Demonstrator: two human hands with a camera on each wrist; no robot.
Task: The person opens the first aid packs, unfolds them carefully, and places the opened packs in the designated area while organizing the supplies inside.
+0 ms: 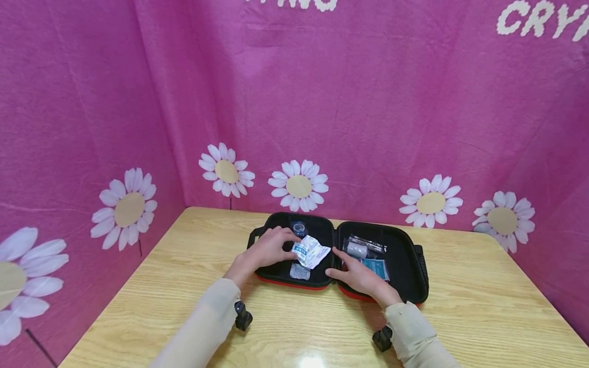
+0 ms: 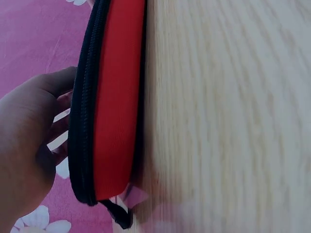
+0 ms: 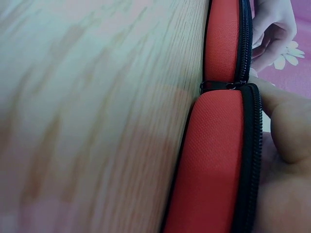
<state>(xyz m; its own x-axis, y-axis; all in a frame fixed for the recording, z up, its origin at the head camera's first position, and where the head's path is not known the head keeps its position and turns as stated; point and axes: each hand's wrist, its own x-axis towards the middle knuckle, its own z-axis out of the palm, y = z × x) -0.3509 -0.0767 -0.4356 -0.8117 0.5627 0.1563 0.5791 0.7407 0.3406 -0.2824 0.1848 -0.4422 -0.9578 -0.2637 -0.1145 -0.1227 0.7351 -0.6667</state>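
A zippered case with red sides lies open like a book, its black left half (image 1: 322, 225) and black right half (image 1: 409, 271) side by side. Over the left half, my left hand (image 1: 271, 248) pinches a crumpled white packet with blue print (image 1: 312, 253) between thumb and fingers. My right hand (image 1: 359, 277) reaches over the near edge by the hinge, its fingers spread and holding nothing. In the left wrist view the case wall (image 2: 116, 107) hides the left fingertips. The right wrist view shows the right hand (image 3: 286, 160) behind the red side (image 3: 209, 155).
In the left half lie a round item in clear wrap (image 1: 299, 228) and a small pale packet (image 1: 300, 271). A white roll (image 1: 357, 250), a silvery packet (image 1: 368, 244) and a blue packet (image 1: 377, 268) lie in the right half. Beneath is a wooden table (image 1: 294, 317), with a pink curtain (image 1: 359, 128) behind.
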